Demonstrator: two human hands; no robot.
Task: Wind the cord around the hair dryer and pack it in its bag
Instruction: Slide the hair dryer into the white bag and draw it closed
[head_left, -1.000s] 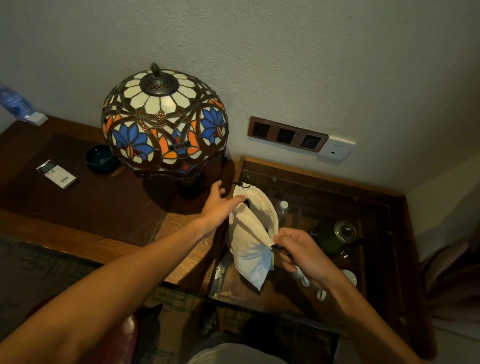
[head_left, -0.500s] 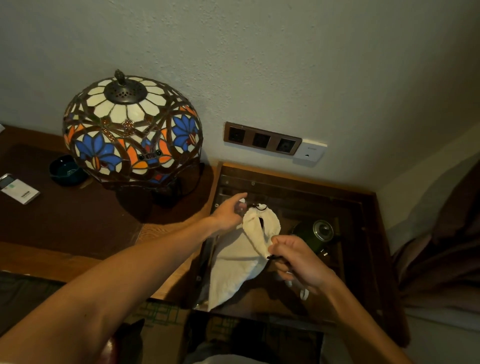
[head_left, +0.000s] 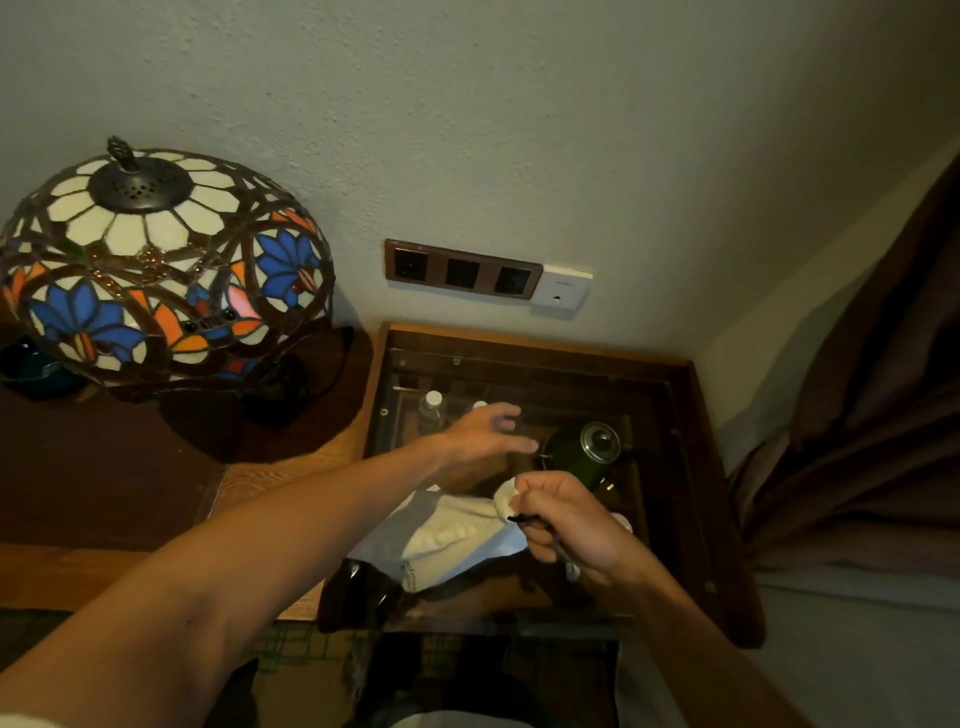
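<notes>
A white cloth bag (head_left: 452, 535) lies flat on the glass top of the wooden side table (head_left: 691, 467), its neck turned to the right. My right hand (head_left: 566, 525) is closed on the bag's neck and on a thin black drawstring that pokes out of the fist. Above the bag hovers my left hand (head_left: 483, 434) with its fingers spread and nothing in it, just beyond the bag's far edge. Neither the hair dryer nor its cord can be seen; whether it is inside the bag I cannot tell.
A stained-glass lamp (head_left: 156, 270) stands on the wooden desk to the left. Under the glass sit a dark green kettle (head_left: 582, 449) and two small bottles (head_left: 431, 410). Wall sockets (head_left: 462, 270) are above the table. A brown curtain (head_left: 872, 405) hangs at the right.
The bag went from upright to lying flat on the glass. My left hand let go of its top and moved right with fingers spread. My right hand kept hold of the drawstring end.
</notes>
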